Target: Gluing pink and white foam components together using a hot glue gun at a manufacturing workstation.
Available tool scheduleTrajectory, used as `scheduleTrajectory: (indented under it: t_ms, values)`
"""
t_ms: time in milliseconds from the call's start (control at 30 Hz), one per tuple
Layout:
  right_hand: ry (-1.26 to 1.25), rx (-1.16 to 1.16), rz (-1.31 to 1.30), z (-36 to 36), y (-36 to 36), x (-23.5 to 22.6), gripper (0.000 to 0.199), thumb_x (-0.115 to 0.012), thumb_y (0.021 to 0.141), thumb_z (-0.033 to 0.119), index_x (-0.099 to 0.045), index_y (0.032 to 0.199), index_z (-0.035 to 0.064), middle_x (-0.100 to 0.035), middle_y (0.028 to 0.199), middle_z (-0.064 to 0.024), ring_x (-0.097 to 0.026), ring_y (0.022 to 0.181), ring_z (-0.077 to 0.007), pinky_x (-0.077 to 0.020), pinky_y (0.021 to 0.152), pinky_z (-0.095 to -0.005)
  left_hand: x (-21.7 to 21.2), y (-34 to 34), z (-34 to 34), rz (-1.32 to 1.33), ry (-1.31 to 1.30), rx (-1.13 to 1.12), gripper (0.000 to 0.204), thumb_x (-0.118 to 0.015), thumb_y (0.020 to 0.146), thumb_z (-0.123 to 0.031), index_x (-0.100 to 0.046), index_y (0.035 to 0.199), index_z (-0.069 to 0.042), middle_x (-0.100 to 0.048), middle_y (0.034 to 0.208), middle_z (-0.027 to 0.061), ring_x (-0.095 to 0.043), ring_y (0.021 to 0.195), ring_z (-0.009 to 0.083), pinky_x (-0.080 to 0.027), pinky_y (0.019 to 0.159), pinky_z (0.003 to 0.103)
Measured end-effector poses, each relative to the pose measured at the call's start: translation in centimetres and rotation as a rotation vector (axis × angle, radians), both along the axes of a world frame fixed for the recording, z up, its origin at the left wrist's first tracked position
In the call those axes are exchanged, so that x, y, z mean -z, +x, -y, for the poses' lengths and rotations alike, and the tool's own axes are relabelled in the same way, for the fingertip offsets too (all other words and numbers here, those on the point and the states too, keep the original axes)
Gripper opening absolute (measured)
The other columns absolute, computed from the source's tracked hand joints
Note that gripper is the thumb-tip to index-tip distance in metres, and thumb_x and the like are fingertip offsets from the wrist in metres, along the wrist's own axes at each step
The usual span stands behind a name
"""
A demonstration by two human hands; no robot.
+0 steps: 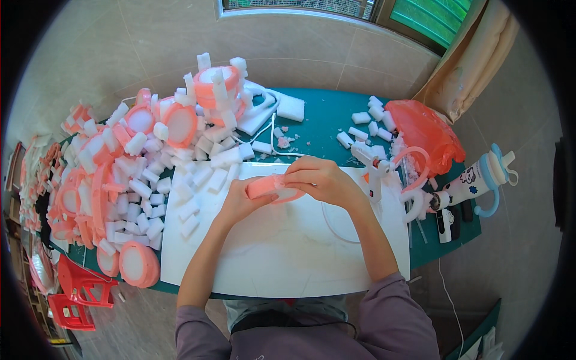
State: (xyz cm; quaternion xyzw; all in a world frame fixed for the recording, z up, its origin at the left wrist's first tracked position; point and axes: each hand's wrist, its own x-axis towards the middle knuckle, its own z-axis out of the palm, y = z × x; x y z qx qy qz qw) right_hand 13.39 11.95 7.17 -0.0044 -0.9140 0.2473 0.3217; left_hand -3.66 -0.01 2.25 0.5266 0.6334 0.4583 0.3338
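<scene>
Over the middle of a white board [270, 258], both hands hold a round pink foam piece [263, 186]. My left hand [238, 203] grips its left side, thumb along the near edge. At the upper right edge, the fingers of my right hand [321, 180] are pressed together and pinch the rim. Those fingers cover part of the piece, and I cannot tell whether a small scrap is between them. To the right of my right hand, a white glue gun [373, 173] stands at the board's edge.
Pink rings with white discs [180, 125] and loose white foam blocks [141, 188] are heaped on the left. More blocks [360, 117], a red plastic bag [423, 135] and a white-and-blue bottle [474, 180] are on the right. Red stools [84, 282] stand at lower left.
</scene>
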Motion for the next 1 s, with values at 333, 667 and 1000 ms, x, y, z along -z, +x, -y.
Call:
scheduleTrajectory:
  t_ms: [333,667,1000]
  values:
    - [0.102,-0.018,-0.058,-0.1,-0.5,0.7,0.012,-0.067,0.065,0.001,-0.058,0.072,0.0055,-0.056,0.076,-0.0066,-0.056,0.072,-0.0214,-0.0468,0.06,-0.0285,0.0,0.0,0.0,-0.014,0.029,0.031,0.035,-0.072,0.067,-0.016,-0.063,0.098,-0.003,-0.065,0.081,0.0078,-0.058,0.07,0.0144,-0.046,0.069,0.027]
    - [0.299,0.049,-0.065,0.6,-1.0,1.0,0.018,-0.064,0.063,-0.002,-0.05,0.073,0.0051,-0.055,0.077,-0.0071,-0.055,0.072,-0.0228,-0.046,0.061,-0.0302,-0.1,0.0,0.1,0.018,0.017,0.024,0.035,-0.071,0.067,-0.015,-0.063,0.099,-0.003,-0.064,0.082,0.0072,-0.058,0.072,0.0136,-0.046,0.069,0.027]
    - [0.143,0.049,-0.003,1.0,-1.1,0.8,0.019,-0.06,0.066,-0.006,-0.048,0.077,0.003,-0.051,0.079,-0.0078,-0.053,0.073,-0.024,-0.0456,0.062,-0.0296,0.1,-0.1,0.0,-0.002,0.002,0.031,0.036,-0.071,0.067,-0.015,-0.062,0.099,-0.002,-0.065,0.082,0.008,-0.059,0.072,0.0145,-0.046,0.07,0.027]
